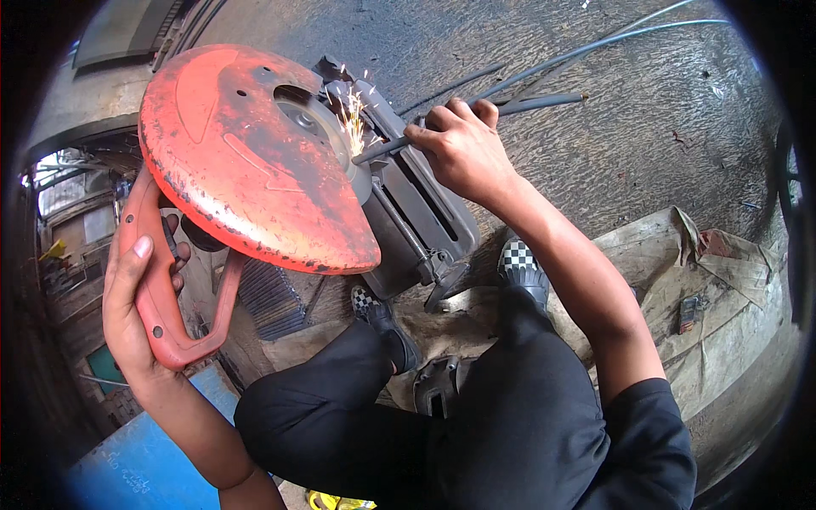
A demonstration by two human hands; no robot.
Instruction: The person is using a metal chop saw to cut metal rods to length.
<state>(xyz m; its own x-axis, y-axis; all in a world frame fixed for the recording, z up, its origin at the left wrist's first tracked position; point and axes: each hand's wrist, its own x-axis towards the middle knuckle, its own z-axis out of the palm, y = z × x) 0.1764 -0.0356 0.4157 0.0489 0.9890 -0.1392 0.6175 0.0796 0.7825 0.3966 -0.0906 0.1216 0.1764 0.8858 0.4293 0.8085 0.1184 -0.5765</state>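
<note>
Red-guarded cutting saw (263,183) was seen left of centre, its handle (156,293) gripped by the left hand (126,316). Grey rod (384,150) was clasped in the right hand (463,151), its end set at the cutting wheel (361,178); small sparks (352,123) were thrown up there.

A crumpled beige tarp (650,255) bears a small dark object (688,314) — a blue panel (157,455) lies at lower left.

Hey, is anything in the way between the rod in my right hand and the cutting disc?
Nothing visible is: your right hand holds the grey rod, and its tip already meets the cutting disc, where sparks are flying.
</note>
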